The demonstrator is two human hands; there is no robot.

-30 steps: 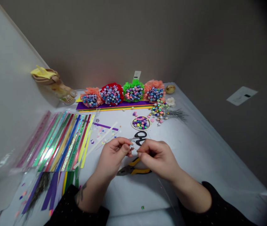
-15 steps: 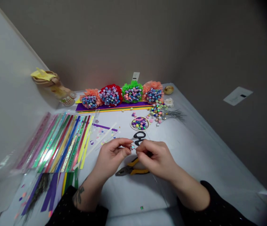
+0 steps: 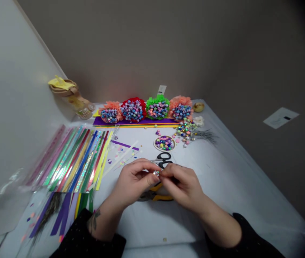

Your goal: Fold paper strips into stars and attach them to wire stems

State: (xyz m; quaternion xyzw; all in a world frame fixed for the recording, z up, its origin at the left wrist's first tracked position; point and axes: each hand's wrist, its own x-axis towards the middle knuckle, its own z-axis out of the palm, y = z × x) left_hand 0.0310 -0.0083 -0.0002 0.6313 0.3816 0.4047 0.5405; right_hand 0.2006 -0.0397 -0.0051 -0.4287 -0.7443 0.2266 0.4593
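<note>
While left hand [image 3: 134,181] pinches a shiny piece [image 3: 156,173], right hand [image 3: 184,183] bunched, its hold unclear, I reckon the piece light, crushable, best held edgewise.

There are two hands [image 3: 132,181], four bouquets [image 3: 157,107], one bowl [image 3: 154,143], one scissors [image 3: 165,159] and one pliers [image 3: 163,197].

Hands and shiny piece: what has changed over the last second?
The left hand has moved rightward toward the right hand, closing the gap by the small shiny piece. No new grasp or release shows. The scissors and pliers stay put.
</note>
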